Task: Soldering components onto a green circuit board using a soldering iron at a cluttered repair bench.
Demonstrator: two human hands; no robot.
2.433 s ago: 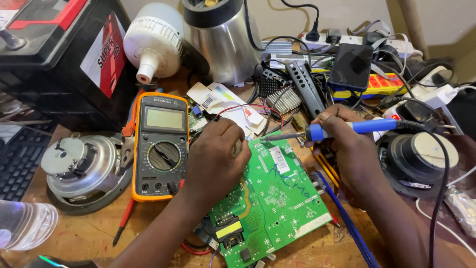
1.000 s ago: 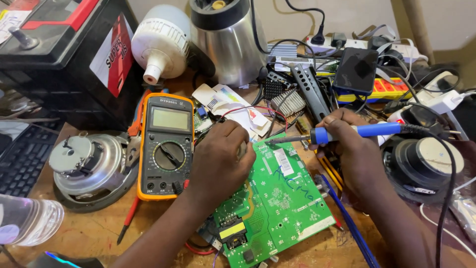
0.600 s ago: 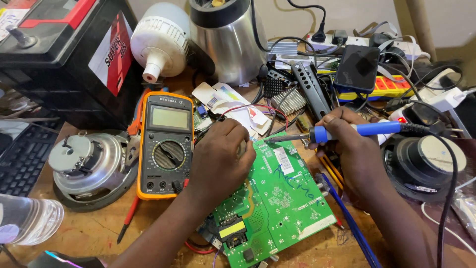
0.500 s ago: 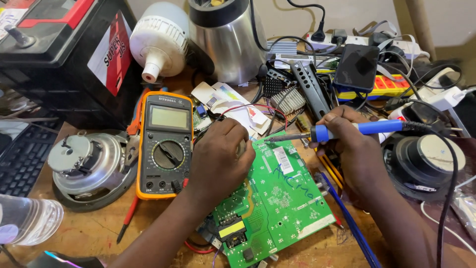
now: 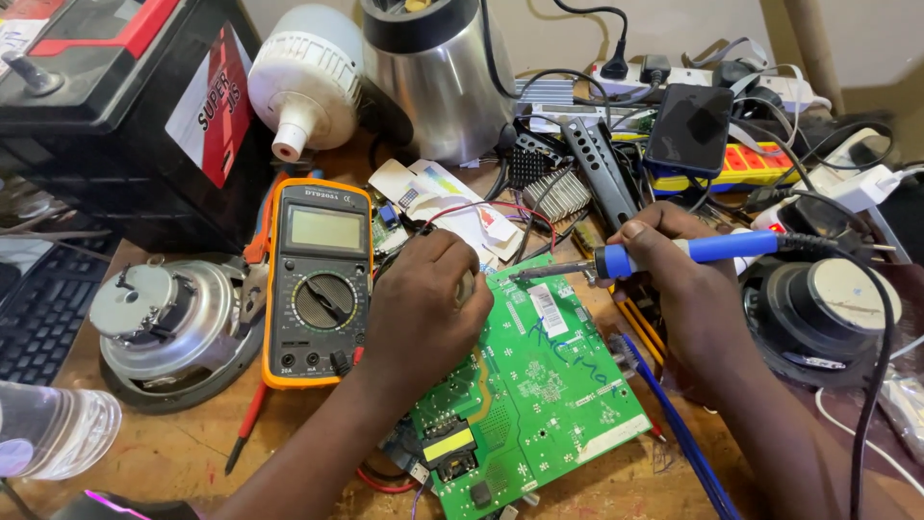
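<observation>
- A clear plastic bottle (image 5: 53, 429) lies at the 8 o'clock edge of the wooden bench, with a black keyboard (image 5: 38, 313) just above it.
- A round grey metal motor (image 5: 168, 323) sits at 9 o'clock, below a large black battery with a red top (image 5: 115, 106).
- An orange-cased digital multimeter (image 5: 318, 284) lies flat just beside the motor, its dial toward the person; a red probe (image 5: 248, 424) runs out from under it toward 7 o'clock.
- The left hand (image 5: 423, 313) is curled on the upper left corner of the green printed circuit board (image 5: 539, 385), pressing it down; whether the fingers pinch something small I cannot tell.
- The board lies tilted at centre, its long side running from 12 toward 5 o'clock.
- The right hand (image 5: 688, 299) is clenched round a blue-handled soldering iron (image 5: 664, 255), held like a pen, tip pointing to 9 o'clock over the board's top edge.
- A round black loudspeaker (image 5: 828, 313) sits at 3 o'clock, just beside the right wrist.
</observation>
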